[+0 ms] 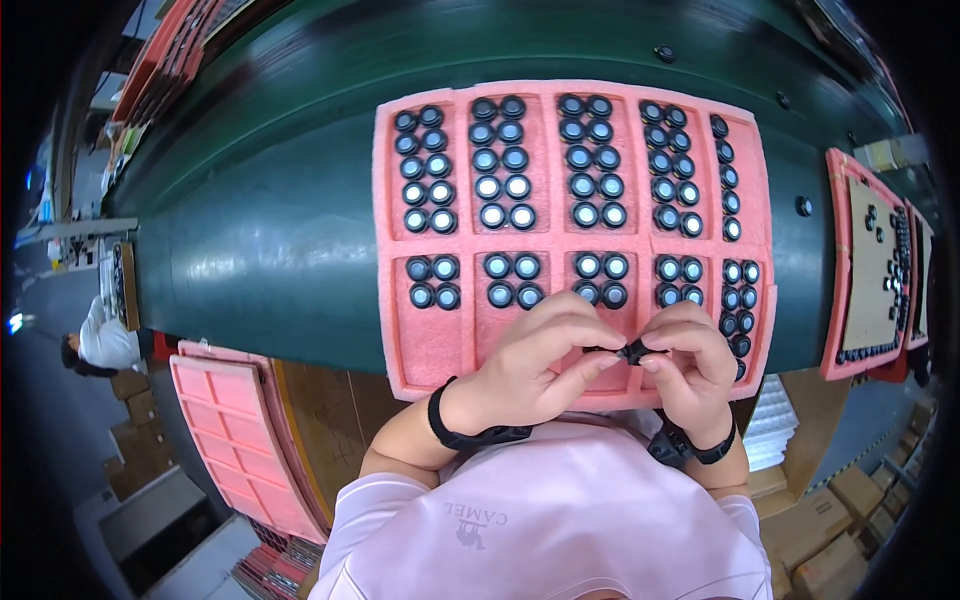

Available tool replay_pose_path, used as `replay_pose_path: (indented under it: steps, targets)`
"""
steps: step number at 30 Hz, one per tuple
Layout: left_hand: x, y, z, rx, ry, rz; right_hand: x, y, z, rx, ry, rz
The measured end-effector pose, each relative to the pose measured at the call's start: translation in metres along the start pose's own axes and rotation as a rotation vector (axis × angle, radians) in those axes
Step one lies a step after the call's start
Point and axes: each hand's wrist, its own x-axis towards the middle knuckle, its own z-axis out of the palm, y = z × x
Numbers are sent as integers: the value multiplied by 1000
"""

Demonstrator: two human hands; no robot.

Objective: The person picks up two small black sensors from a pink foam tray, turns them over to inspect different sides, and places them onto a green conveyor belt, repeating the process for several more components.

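A pink foam tray (428, 345) lies on the dark green belt (270, 230), its compartments filled with several small round black parts with pale centres (497, 188). My left hand (540, 365) and my right hand (690, 360) meet over the tray's near edge. Between the fingertips of both hands sits one small black part (632, 350), pinched from either side. Both wrists wear black bands.
A second pink tray (845, 300) with a tan sheet and more black parts lies on the belt at the right. Empty pink trays (235, 440) are stacked at lower left. Cardboard boxes (830, 520) stand at lower right. Another person (100, 345) is far left.
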Motion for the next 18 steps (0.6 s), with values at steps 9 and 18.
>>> replay_pose_path:
  steps: [9,18]
  targets:
    - [-36,10,-48,147,76,-127,29,-6,36,-48,-223,76]
    - [-100,9,-125,659,-15,-164,55,-1,113,-345,-552,-96]
